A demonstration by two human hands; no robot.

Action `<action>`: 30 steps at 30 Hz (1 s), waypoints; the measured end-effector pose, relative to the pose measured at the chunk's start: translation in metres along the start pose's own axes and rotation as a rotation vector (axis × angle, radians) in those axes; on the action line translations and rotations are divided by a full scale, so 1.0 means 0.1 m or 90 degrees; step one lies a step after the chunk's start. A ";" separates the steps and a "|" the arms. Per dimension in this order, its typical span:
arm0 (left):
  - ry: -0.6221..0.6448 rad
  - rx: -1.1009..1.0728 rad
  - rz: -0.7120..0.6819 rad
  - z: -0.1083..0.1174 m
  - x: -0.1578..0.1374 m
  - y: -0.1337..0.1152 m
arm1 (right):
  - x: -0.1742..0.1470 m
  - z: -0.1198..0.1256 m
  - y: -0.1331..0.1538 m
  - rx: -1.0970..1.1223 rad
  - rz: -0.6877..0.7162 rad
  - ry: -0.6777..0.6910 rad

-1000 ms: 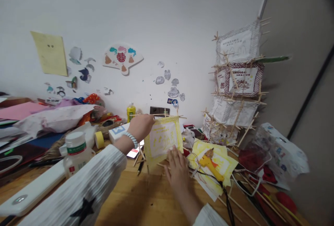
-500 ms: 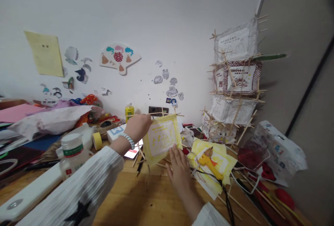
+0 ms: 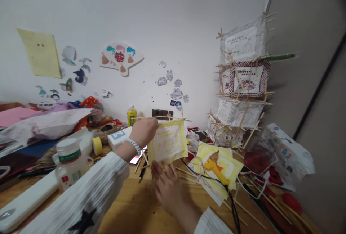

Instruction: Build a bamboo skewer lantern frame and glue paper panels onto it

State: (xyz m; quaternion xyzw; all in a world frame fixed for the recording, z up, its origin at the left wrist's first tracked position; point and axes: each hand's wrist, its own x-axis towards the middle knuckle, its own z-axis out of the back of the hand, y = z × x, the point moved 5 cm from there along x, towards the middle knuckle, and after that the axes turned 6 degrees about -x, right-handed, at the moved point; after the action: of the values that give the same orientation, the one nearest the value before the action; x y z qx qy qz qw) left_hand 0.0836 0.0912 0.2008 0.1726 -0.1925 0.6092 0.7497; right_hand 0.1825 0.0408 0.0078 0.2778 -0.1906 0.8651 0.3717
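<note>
My left hand (image 3: 146,130) is closed at the upper left corner of a thin wooden stick frame (image 3: 177,118). A yellow-bordered sheet of paper (image 3: 168,142), with yellow writing and drawing, covers the front of that frame. The frame stands upright on the wooden table. Just below the sheet, my right hand (image 3: 169,187) has its fingers stretched out against the lower left edge. A yellow hot glue gun (image 3: 217,172) lies on more yellow-bordered sheets (image 3: 235,165) to the right.
A tower of stick frames with drawn paper panels (image 3: 247,79) stands at the right by the wall. Loose sticks (image 3: 250,214) and a black cable (image 3: 236,210) lie near the front right. On the left are a white-lidded bottle (image 3: 69,162), yellow tape (image 3: 97,145) and a white bar-shaped object (image 3: 29,198).
My right hand has moved left along the sheet, from its lower right side to its lower left edge. My left hand keeps its hold at the upper corner.
</note>
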 end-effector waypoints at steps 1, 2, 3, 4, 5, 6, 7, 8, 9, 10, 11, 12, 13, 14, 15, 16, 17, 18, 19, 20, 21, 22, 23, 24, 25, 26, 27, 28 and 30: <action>0.001 0.001 -0.001 0.00 0.00 0.00 | 0.00 -0.01 -0.01 0.008 -0.010 0.009; 0.002 0.002 -0.001 0.00 0.00 -0.01 | 0.01 -0.01 -0.03 0.013 -0.034 0.014; 0.002 0.004 -0.002 0.00 0.00 -0.01 | 0.01 0.00 -0.05 0.016 -0.061 0.018; 0.002 0.006 -0.002 -0.01 0.00 -0.01 | 0.01 0.00 -0.07 0.020 -0.082 0.023; 0.002 0.008 -0.003 -0.01 0.00 -0.01 | 0.02 0.01 -0.07 0.024 -0.091 0.029; 0.002 0.009 -0.004 -0.01 0.00 -0.01 | 0.03 0.01 -0.07 0.030 -0.088 0.033; 0.002 0.011 -0.005 -0.02 0.00 -0.01 | 0.03 0.02 -0.05 0.036 -0.079 0.038; 0.002 0.012 -0.007 -0.02 0.00 -0.01 | 0.04 0.02 -0.05 0.041 -0.073 0.039; 0.001 0.014 -0.008 -0.03 0.00 -0.01 | 0.04 0.02 -0.05 0.041 -0.081 0.036; 0.000 0.016 -0.010 -0.03 0.00 -0.01 | 0.04 0.03 -0.08 0.037 -0.105 0.030; -0.002 0.018 -0.009 -0.03 0.00 -0.01 | 0.03 0.02 -0.12 0.028 -0.142 0.021; -0.004 0.020 -0.009 -0.04 0.00 -0.01 | 0.02 0.02 -0.17 0.017 -0.182 0.011; -0.007 0.022 -0.009 -0.04 0.00 -0.01 | 0.01 0.02 -0.22 0.006 -0.219 -0.001; -0.008 0.024 -0.008 -0.04 0.00 -0.01 | -0.01 0.01 -0.28 -0.004 -0.248 -0.012; -0.009 0.026 -0.009 -0.05 0.00 -0.01 | -0.03 0.01 -0.33 -0.012 -0.270 -0.024; -0.008 0.028 -0.010 -0.05 0.00 -0.01 | -0.04 0.00 -0.38 -0.019 -0.287 -0.034; -0.007 0.030 -0.011 -0.06 0.00 -0.01 | -0.06 0.00 -0.43 -0.026 -0.301 -0.043; -0.006 0.031 -0.012 -0.06 0.00 -0.01 | -0.07 0.00 -0.47 -0.033 -0.314 -0.050; -0.005 0.034 -0.011 -0.06 0.00 -0.02 | -0.08 -0.01 -0.52 -0.040 -0.329 -0.055; -0.005 0.036 -0.011 -0.06 -0.01 -0.02 | -0.09 -0.01 -0.56 -0.050 -0.344 -0.058; -0.005 0.038 -0.011 -0.06 -0.01 -0.02 | -0.09 -0.01 -0.59 -0.061 -0.356 -0.058; -0.004 0.039 -0.011 -0.05 -0.01 -0.02 | -0.10 0.00 -0.62 -0.070 -0.365 -0.057; -0.004 0.040 -0.012 -0.05 -0.02 -0.02 | -0.10 0.00 -0.62 -0.078 -0.369 -0.055; -0.002 0.041 -0.015 -0.05 -0.02 -0.02 | -0.10 0.01 -0.62 -0.081 -0.369 -0.055; -0.001 0.041 -0.016 -0.05 -0.02 -0.03 | -0.09 0.02 -0.59 -0.080 -0.362 -0.053; 0.000 0.042 -0.017 -0.04 -0.02 -0.03 | -0.08 0.02 -0.55 -0.074 -0.345 -0.051; 0.001 0.043 -0.016 -0.04 -0.02 -0.03 | -0.07 0.03 -0.49 -0.063 -0.319 -0.047; 0.002 0.044 -0.014 -0.04 -0.02 -0.04 | -0.05 0.04 -0.42 -0.050 -0.286 -0.041; 0.002 0.045 -0.010 -0.05 -0.01 -0.04 | -0.02 0.04 -0.29 -0.021 -0.209 -0.022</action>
State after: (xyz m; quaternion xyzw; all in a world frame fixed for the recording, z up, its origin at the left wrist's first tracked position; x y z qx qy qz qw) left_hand 0.0882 0.0916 0.1962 0.1994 -0.1679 0.6101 0.7482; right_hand 0.2067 0.0563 0.0127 0.3141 -0.1632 0.7844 0.5094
